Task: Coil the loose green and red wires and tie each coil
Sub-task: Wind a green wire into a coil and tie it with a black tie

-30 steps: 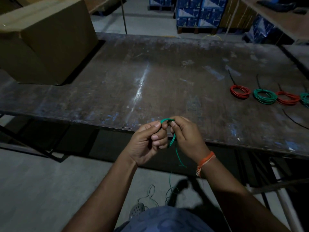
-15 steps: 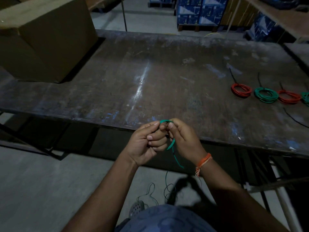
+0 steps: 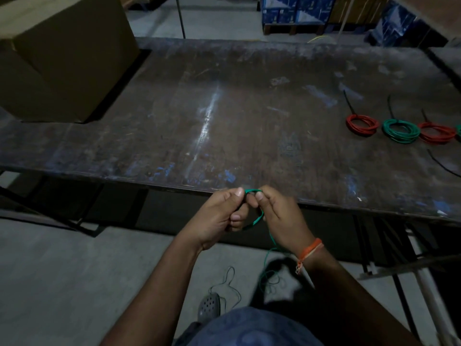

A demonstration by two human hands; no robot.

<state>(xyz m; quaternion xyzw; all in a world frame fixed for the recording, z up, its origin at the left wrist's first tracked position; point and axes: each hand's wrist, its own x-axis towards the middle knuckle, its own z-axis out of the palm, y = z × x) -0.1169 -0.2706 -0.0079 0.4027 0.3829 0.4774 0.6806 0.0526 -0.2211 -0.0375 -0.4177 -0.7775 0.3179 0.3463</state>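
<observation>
We note the left hand and right hand both pinching a small loop of green wire at the bench edge. Its thin loose tail trails toward 6 o'clock, down to the floor.

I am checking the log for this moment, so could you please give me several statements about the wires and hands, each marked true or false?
1. Both the left hand and right hand pinch the thin green wire. True.
2. That wire's loose end lies on the dark worn metal table. False: it hangs down toward the floor.
3. The finished red wire coil lies on the table. True.
4. The brown cardboard box sits right of the coils. False: far left.
</observation>
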